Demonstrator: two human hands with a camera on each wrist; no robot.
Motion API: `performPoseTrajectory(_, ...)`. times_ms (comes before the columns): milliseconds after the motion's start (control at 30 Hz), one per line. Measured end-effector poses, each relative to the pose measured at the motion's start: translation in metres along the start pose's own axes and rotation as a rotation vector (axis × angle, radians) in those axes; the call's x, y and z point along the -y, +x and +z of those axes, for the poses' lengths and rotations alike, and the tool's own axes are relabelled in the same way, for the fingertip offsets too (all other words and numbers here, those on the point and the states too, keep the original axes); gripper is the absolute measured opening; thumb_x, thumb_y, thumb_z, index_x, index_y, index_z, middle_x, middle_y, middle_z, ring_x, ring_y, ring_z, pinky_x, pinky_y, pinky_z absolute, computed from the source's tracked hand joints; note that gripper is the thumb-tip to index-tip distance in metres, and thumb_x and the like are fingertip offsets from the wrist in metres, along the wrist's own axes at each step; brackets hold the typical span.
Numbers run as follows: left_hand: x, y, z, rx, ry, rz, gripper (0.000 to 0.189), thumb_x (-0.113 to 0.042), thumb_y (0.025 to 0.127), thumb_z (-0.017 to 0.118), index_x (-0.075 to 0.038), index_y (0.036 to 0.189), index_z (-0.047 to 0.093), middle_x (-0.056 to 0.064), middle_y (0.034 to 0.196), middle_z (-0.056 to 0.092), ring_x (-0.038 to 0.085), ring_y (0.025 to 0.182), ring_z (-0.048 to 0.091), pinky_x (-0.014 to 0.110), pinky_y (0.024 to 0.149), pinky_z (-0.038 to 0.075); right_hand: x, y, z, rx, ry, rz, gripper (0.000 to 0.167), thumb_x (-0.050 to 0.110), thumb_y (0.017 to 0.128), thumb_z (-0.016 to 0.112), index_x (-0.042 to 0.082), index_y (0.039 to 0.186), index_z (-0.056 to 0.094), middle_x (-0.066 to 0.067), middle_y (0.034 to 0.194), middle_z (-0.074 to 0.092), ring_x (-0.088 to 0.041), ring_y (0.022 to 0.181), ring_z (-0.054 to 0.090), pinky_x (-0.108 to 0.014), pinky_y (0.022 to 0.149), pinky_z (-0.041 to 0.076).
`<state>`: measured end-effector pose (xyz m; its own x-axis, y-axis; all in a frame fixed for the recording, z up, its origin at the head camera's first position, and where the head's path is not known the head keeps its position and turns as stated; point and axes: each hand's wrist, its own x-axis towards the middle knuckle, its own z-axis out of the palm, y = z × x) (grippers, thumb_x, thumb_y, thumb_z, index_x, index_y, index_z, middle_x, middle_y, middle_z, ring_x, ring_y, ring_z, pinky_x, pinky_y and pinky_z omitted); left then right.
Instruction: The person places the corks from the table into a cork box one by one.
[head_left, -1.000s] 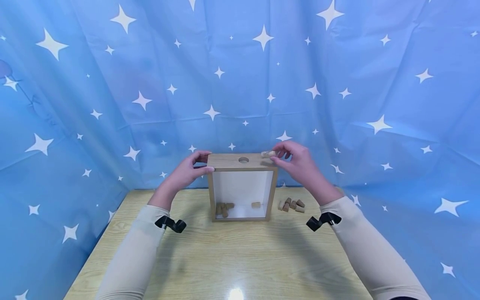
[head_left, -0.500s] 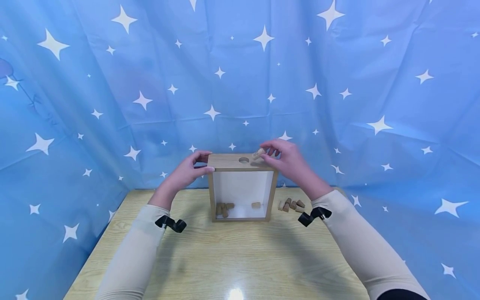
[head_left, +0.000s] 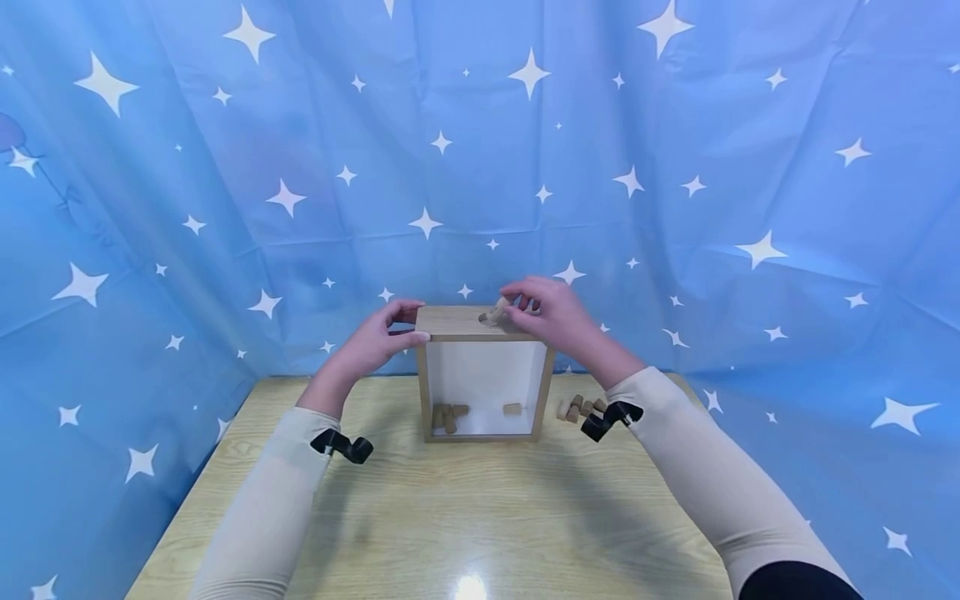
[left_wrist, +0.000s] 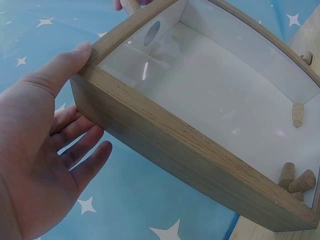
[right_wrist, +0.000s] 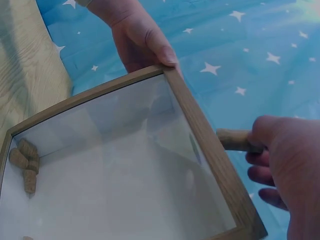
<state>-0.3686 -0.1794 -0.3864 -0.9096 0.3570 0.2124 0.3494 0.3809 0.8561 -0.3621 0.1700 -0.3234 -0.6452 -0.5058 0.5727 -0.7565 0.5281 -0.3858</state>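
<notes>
A shallow wooden box with a clear front and white back stands upright on the table, a round hole in its top. My left hand grips its upper left corner, thumb on the front edge and fingers behind. Between thumb and fingers my right hand pinches a cork, tilted, its lower end right at the hole. Inside the box, several corks lie heaped at the bottom left, and one cork lies apart near the bottom right.
Several loose corks lie on the wooden table to the right of the box, partly hidden by the right wrist's black camera mount. A blue curtain with white stars hangs close behind the box.
My right hand has moved left along the box top, bringing the cork from the right end to the hole and tilting it downward. The left hand and the box have stayed in place.
</notes>
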Motion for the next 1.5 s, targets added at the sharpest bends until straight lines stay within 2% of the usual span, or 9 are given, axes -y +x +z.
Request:
performPoseTrajectory(267, -0.001, 0.000, -0.001, 0.006, -0.001, 0.007, 0.075, -0.039, 0.104, 0.081, -0.013, 0.166, 0.048, 0.015, 0.156, 0.052, 0.044, 0.152, 0.046, 0.062, 0.115, 0.048, -0.004, 0.006, 0.005, 0.033, 0.002, -0.039, 0.027, 0.005, 0.103, 0.077, 0.004, 0.129, 0.079, -0.007, 0.110, 0.077, -0.018, 0.089, 0.071, -0.035, 0.076, 0.062)
performPoseTrajectory(467, -0.002, 0.000, -0.001, 0.003, -0.003, 0.009, 0.074, -0.038, 0.103, 0.081, -0.014, 0.165, 0.049, 0.015, 0.156, 0.053, 0.045, 0.152, 0.046, 0.062, 0.114, 0.049, -0.004, 0.010, 0.008, 0.059, -0.007, -0.040, 0.024, 0.006, 0.103, 0.077, 0.004, 0.127, 0.080, -0.006, 0.110, 0.076, -0.018, 0.089, 0.071, -0.033, 0.075, 0.061)
performPoseTrajectory(667, -0.004, -0.001, 0.001, -0.001, -0.009, -0.003, 0.071, -0.040, 0.102, 0.083, -0.019, 0.162, 0.052, 0.013, 0.154, 0.054, 0.041, 0.149, 0.049, 0.062, 0.113, 0.050, -0.004, 0.012, 0.011, 0.099, -0.011, -0.002, 0.023, 0.008, 0.104, 0.077, 0.006, 0.128, 0.080, -0.005, 0.112, 0.074, -0.017, 0.091, 0.071, -0.034, 0.077, 0.062)
performPoseTrajectory(933, -0.003, -0.002, 0.001, 0.000, -0.003, -0.013, 0.073, -0.041, 0.102, 0.083, -0.018, 0.163, 0.051, 0.013, 0.155, 0.054, 0.037, 0.149, 0.050, 0.062, 0.114, 0.049, -0.006, 0.011, 0.016, 0.135, -0.030, 0.043, 0.025, 0.011, 0.106, 0.077, 0.006, 0.130, 0.079, -0.003, 0.110, 0.072, -0.016, 0.090, 0.070, -0.033, 0.076, 0.062)
performPoseTrajectory(1200, -0.003, -0.001, 0.000, 0.004, -0.024, -0.004, 0.073, -0.039, 0.103, 0.082, -0.016, 0.164, 0.050, 0.015, 0.155, 0.053, 0.045, 0.151, 0.046, 0.063, 0.116, 0.048, -0.008, 0.012, 0.015, 0.134, 0.012, 0.051, 0.027, 0.009, 0.104, 0.078, 0.005, 0.130, 0.078, -0.004, 0.109, 0.072, -0.018, 0.091, 0.070, -0.034, 0.079, 0.063)
performPoseTrajectory(1500, -0.004, -0.002, 0.001, -0.002, -0.008, -0.005, 0.072, -0.040, 0.102, 0.083, -0.018, 0.163, 0.051, 0.014, 0.155, 0.054, 0.040, 0.149, 0.049, 0.061, 0.114, 0.050, -0.009, -0.003, 0.002, 0.071, 0.077, 0.048, 0.015, 0.005, 0.103, 0.077, 0.003, 0.118, 0.080, -0.006, 0.106, 0.072, -0.021, 0.090, 0.070, -0.037, 0.078, 0.063)
